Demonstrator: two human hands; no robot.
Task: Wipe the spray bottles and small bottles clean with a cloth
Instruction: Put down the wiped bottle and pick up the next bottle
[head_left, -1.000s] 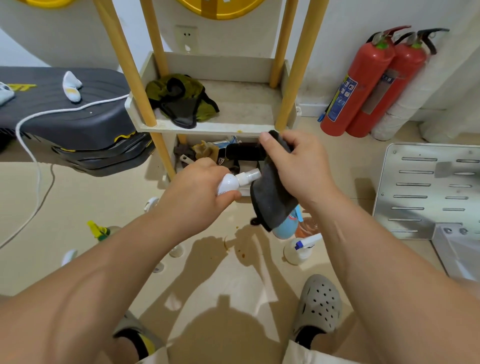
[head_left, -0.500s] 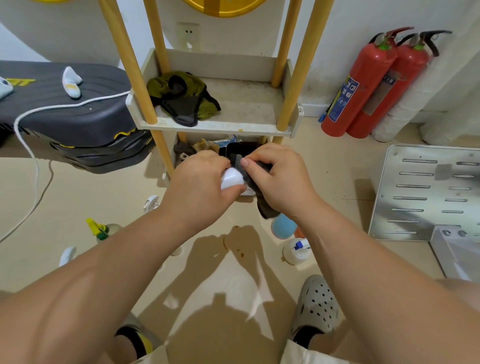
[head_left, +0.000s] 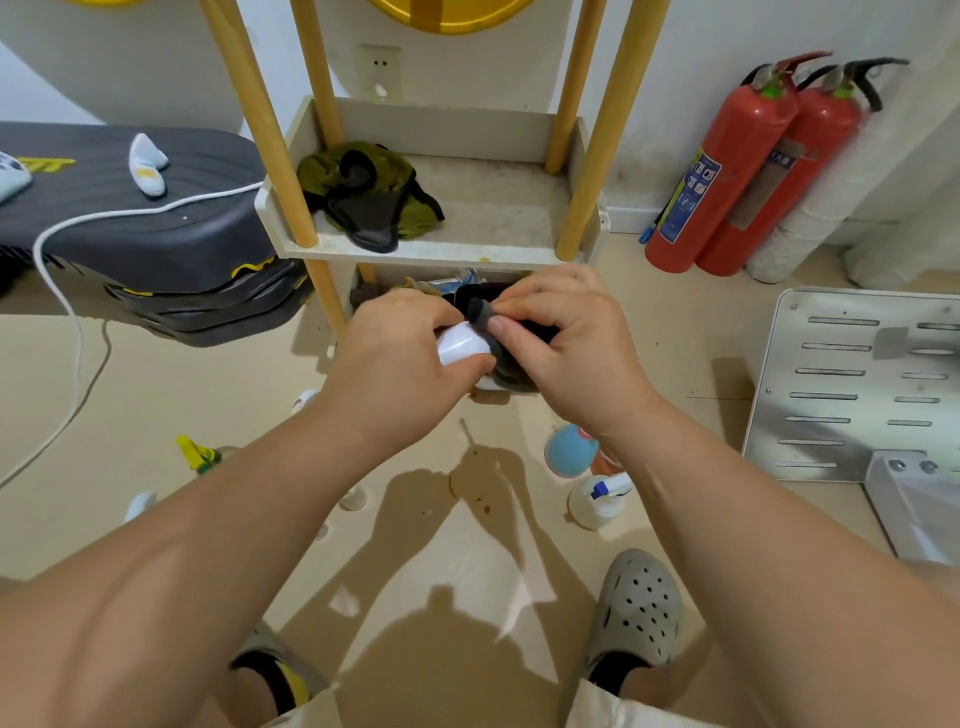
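Shelf tray (head_left: 498, 208): olive rag (head_left: 363, 189) | left grip (head_left: 400, 364) curled round white bottle (head_left: 461, 344) | right grip (head_left: 566, 353) pinching dark cloth (head_left: 480, 313)

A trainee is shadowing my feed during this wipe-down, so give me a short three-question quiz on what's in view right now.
1. True or false: the left hand grips the white bottle while the right hand pinches the dark cloth against its top.
2. What lies on the rack's upper shelf? A. green and black fabric; B. a kettle; C. a bucket.
3. How many red fire extinguishers are in view?
Key: 1 true; 2 A; 3 two.
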